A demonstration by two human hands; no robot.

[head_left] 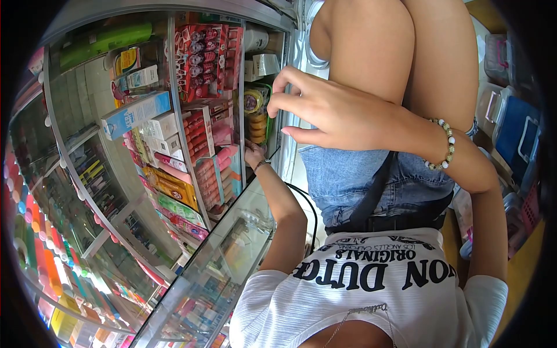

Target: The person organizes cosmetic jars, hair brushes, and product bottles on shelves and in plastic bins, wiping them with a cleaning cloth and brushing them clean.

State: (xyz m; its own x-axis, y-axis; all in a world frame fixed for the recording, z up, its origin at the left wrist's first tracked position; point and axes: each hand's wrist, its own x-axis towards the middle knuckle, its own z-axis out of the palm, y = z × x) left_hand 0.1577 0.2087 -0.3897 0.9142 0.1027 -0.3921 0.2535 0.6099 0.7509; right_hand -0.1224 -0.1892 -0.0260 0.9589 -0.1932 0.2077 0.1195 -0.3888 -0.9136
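Observation:
My right hand (331, 110) hangs in front of my bare thighs, beside the open edge of the glass cabinet. Its fingers are bent but spread apart, with nothing between them, and a bead bracelet circles the wrist. On the other side, my left hand (254, 155) reaches into the cabinet, at the end of the shelf of pink and red packs (217, 168). It is small in view and its fingertips are partly hidden, so I cannot tell what it holds. Just above it lie round yellow items (257, 124) in a dark tray. A blue and white box (136, 115) lies farther left.
The glass cabinet's metal frame (188, 145) runs along its shelves. A glass-topped counter (214, 261) is below my left arm. Markers or bottles of many colours (49, 255) fill the far left. Plastic containers (516, 124) stand at the right. A black cable hangs near my left elbow.

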